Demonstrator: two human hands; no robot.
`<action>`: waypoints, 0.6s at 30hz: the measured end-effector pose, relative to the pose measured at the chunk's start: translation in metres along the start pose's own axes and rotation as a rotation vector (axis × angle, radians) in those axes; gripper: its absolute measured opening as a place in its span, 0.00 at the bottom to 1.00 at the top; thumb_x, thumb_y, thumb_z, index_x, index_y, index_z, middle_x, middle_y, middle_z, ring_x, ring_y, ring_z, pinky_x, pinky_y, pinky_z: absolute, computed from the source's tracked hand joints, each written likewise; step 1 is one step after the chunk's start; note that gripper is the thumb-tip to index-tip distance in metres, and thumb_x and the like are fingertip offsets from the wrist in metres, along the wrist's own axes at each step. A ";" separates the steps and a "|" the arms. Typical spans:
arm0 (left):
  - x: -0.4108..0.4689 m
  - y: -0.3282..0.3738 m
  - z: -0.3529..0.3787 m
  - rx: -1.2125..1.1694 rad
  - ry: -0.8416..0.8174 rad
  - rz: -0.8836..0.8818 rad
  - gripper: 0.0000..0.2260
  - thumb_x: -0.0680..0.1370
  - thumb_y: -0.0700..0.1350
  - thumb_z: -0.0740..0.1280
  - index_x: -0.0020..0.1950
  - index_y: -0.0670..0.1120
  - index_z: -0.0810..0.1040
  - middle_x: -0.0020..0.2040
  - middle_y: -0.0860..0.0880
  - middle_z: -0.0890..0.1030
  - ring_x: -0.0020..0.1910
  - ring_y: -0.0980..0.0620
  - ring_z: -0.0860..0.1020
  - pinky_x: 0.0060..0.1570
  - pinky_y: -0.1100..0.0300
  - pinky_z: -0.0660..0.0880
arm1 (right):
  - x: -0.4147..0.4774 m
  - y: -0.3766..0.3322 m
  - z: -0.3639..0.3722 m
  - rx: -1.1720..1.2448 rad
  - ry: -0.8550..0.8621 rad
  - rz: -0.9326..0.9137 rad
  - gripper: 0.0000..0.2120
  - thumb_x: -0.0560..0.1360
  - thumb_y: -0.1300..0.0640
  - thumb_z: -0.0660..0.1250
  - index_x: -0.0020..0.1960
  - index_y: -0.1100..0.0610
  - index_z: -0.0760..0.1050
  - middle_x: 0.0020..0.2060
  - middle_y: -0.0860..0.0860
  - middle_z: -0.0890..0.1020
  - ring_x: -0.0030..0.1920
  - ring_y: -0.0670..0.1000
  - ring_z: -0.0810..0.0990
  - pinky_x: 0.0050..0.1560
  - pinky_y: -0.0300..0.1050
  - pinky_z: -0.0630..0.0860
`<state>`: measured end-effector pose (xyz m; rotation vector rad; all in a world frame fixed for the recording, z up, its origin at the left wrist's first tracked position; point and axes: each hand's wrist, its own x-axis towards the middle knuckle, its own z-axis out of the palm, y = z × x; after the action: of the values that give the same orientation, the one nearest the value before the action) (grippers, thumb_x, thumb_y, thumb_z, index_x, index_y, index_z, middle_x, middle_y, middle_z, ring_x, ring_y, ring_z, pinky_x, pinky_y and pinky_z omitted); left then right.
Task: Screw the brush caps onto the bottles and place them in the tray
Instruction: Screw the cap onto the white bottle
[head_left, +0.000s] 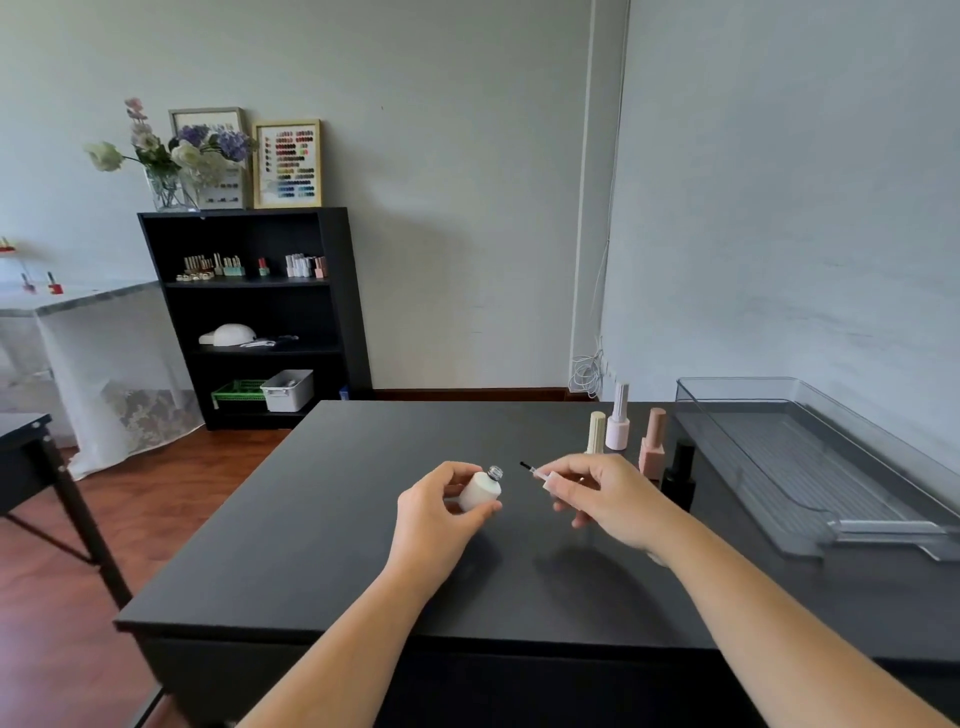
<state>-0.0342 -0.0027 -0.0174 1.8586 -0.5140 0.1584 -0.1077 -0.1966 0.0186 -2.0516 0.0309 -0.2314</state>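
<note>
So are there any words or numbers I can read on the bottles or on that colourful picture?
None can be read.
White bottle in the left hand: no label shows.
Bottles by the tray: plain.
Framed colour chart on the bookshelf: only colour dots; any writing is too small.

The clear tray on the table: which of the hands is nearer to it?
Right. The right hand, holding the brush cap, is just left of the clear tray; the left hand, holding the white bottle, is farther left.
</note>
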 end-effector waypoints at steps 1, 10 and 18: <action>-0.002 -0.001 -0.001 0.016 -0.001 0.013 0.14 0.67 0.44 0.77 0.48 0.56 0.79 0.45 0.58 0.81 0.44 0.62 0.79 0.42 0.73 0.75 | -0.002 0.003 0.005 0.017 0.032 -0.002 0.09 0.77 0.55 0.64 0.49 0.45 0.81 0.38 0.45 0.81 0.37 0.39 0.80 0.35 0.34 0.75; -0.005 -0.003 -0.006 0.137 -0.052 0.085 0.16 0.68 0.42 0.76 0.51 0.56 0.79 0.49 0.59 0.79 0.48 0.59 0.77 0.44 0.71 0.74 | -0.013 0.025 0.033 0.256 0.237 -0.032 0.08 0.75 0.55 0.67 0.44 0.45 0.83 0.31 0.44 0.80 0.31 0.41 0.75 0.34 0.35 0.71; -0.005 -0.004 -0.006 0.193 -0.084 0.140 0.15 0.68 0.42 0.75 0.52 0.56 0.80 0.49 0.60 0.79 0.50 0.61 0.76 0.48 0.69 0.74 | -0.015 0.029 0.035 0.109 0.246 -0.051 0.04 0.73 0.49 0.69 0.44 0.43 0.82 0.31 0.39 0.81 0.33 0.38 0.75 0.37 0.33 0.70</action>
<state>-0.0362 0.0049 -0.0208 2.0231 -0.7090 0.2309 -0.1137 -0.1780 -0.0247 -1.9067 0.1149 -0.5056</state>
